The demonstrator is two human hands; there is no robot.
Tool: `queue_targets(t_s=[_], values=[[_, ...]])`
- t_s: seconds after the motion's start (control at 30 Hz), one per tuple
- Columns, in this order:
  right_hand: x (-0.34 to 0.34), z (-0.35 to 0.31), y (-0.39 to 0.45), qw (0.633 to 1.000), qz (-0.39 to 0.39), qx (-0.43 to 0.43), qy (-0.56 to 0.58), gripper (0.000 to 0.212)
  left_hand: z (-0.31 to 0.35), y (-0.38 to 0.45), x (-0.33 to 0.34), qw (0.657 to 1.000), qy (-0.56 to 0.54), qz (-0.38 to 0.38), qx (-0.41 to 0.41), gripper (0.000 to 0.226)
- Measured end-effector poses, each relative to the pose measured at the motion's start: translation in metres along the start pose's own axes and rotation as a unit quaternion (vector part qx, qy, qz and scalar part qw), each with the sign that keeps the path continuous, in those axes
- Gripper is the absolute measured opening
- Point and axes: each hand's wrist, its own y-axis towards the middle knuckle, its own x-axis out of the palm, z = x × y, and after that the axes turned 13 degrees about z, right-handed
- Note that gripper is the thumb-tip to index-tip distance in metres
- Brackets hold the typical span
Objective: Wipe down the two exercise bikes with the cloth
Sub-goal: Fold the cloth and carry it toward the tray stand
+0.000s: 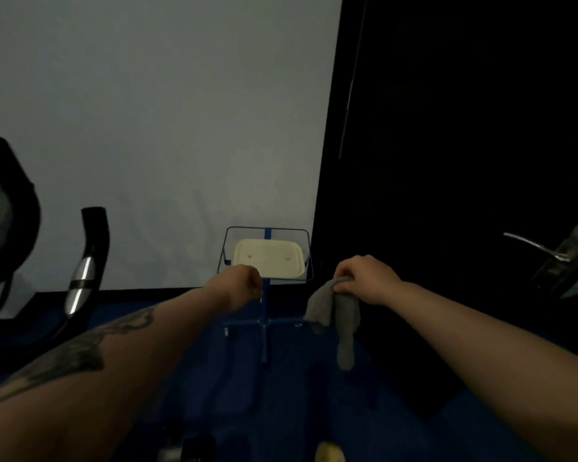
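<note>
Item: grey cloth [332, 311]. Held in my right hand [364, 278], at about 4 o'clock from the middle of the view. My fingers are curled over its bunched top edge; the rest hangs loose in two tails toward the blue floor [281, 395]. Bunched this way it is carried, not spread flat for wiping.

Item: my left hand [244, 283], just left of the right, at about 6 o'clock. Fingers curled under, turned away from the camera; whether they grip anything I cannot tell. It sits in front of the blue wire stand [264, 315], perhaps touching its rim.

Item: cream tray [269, 258], seated in the stand's top frame, against the white wall [147, 111]. Two small orange marks on it. Probably where the cloth is kept.

Item: exercise bike [84, 261], at 9 o'clock. Only a black handlebar with a silver grip sensor and part of a console frame show. Not touched by the cloth; wiping looks unstarted here. A second bike is not in view.

Item: metal door handle [534, 246], at 3 o'clock, on a dark door.
</note>
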Motion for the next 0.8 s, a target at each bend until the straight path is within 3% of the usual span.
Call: queue_targets(t_s=[0.47,0.8], values=[[0.049,0.064,0.229,0.997,-0.046,-0.038,0.053,0.018,-0.004,0.191,0.034,0.992,-0.065,0.009,-0.107,0.026],[0.115,0.060,0.351,0.993,-0.071,-0.010,0.097,0.013,-0.076,0.306,0.068,0.985,-0.108,-0.002,-0.137,0.013]])
